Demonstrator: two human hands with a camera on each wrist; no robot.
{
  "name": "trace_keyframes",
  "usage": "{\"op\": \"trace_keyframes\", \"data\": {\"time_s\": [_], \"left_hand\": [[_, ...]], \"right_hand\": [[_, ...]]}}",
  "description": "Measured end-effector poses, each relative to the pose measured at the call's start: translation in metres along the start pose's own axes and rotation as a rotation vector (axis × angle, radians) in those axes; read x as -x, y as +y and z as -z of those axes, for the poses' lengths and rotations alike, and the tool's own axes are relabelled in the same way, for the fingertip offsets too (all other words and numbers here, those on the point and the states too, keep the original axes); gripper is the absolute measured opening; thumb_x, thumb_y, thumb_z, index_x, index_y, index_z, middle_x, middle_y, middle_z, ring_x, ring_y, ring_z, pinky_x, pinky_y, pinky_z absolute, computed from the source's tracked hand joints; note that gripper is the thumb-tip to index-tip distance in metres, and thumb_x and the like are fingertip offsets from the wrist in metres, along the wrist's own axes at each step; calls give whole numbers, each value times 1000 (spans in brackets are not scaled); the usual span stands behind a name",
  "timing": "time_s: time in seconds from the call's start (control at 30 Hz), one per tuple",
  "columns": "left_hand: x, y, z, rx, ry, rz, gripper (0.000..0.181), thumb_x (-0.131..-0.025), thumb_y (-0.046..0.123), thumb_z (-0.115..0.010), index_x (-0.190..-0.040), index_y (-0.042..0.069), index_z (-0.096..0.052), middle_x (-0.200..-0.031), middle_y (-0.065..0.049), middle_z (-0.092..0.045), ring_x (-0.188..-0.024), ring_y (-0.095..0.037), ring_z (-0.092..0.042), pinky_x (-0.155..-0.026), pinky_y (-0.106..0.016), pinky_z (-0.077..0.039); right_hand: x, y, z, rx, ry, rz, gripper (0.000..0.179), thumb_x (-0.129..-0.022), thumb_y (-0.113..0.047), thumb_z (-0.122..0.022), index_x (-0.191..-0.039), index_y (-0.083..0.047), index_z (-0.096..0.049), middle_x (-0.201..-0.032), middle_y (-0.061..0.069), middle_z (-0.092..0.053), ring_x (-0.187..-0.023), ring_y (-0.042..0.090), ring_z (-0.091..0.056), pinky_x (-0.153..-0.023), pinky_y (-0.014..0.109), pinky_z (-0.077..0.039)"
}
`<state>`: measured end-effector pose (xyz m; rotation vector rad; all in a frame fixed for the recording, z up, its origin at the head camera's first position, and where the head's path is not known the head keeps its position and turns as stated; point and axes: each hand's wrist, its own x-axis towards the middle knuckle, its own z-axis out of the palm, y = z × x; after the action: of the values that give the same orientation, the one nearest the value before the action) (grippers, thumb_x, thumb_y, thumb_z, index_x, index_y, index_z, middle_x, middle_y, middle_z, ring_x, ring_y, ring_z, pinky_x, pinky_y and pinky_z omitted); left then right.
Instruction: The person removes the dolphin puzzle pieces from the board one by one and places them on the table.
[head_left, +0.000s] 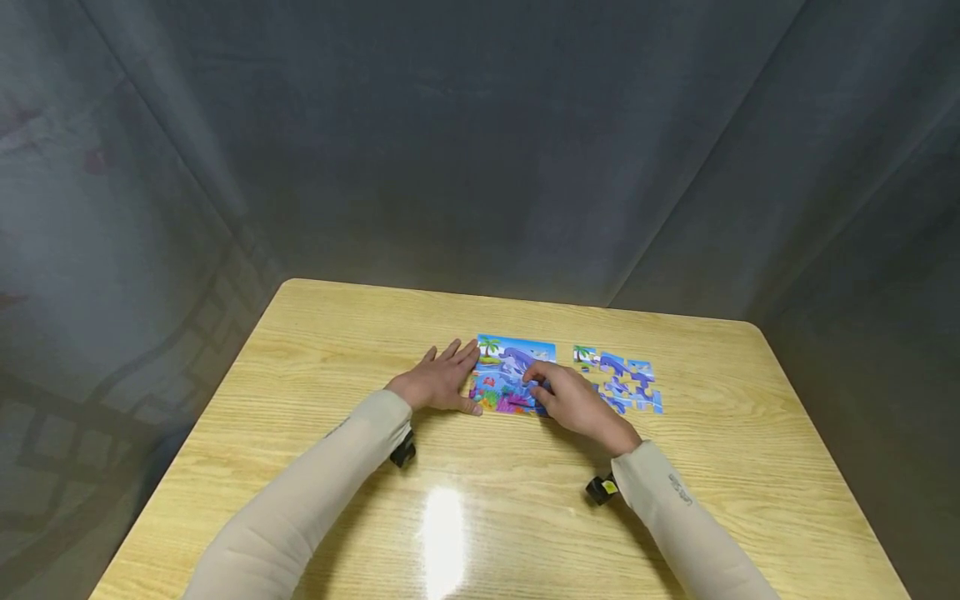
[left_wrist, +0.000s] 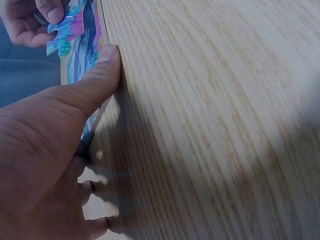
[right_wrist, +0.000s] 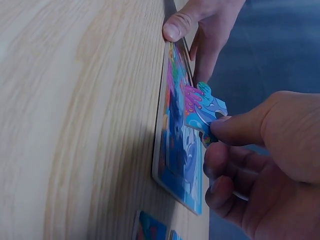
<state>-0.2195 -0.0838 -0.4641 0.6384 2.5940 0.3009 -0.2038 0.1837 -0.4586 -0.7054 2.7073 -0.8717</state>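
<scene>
- On the desk [head_left: 315,367], the left hand [head_left: 438,385] is lying flat, fingers straight, bracing the puzzle board [head_left: 504,367].
- The right hand [head_left: 573,404] is pinching a puzzle piece [right_wrist: 204,111] over the board's near edge.
- Advice: be keeping it level, aligning tabs before pressing.

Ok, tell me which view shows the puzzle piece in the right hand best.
The right wrist view: the puzzle piece shows large, pinched by the right hand. The left wrist view catches it small in a corner; the head view hides it under fingers.
</scene>
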Motion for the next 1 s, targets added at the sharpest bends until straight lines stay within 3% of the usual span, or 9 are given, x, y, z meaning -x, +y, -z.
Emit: {"op": "trace_keyframes", "data": {"time_s": [0.23, 0.53, 1.0], "left_hand": [[-1, -1, -1, -5, 1, -4, 110, -97, 66, -66, -174, 14, -6, -183, -3, 5, -170, -32, 3, -137, -63, -6], [-1, -2, -2, -1, 4, -13, 109, -97, 66, -65, -174, 14, -6, -183, -3, 5, -170, -32, 3, -137, -63, -7], [0, -3, -1, -6, 7, -16, 109, -98, 65, -66, -174, 13, -8, -183, -4, 3, -170, -33, 2, -136, -64, -8]], "right_hand": [[8, 2, 5, -11, -10, -22, 15, -109, -7, -60, -119, -11, -70, -86, 4, -71, -66, 12, -59, -66, 31, -49], [23, 10, 15, -64, -40, -49, 19, -110, -7, -56, -125, -9, -69, -91, 6, -73, -62, 14, -58, -56, 29, -47], [43, 23, 30, -59, -9, -89, 18, -109, -8, -58, -124, -8, -69, -100, 8, -71, -68, 15, -49, -57, 28, -44]]}}
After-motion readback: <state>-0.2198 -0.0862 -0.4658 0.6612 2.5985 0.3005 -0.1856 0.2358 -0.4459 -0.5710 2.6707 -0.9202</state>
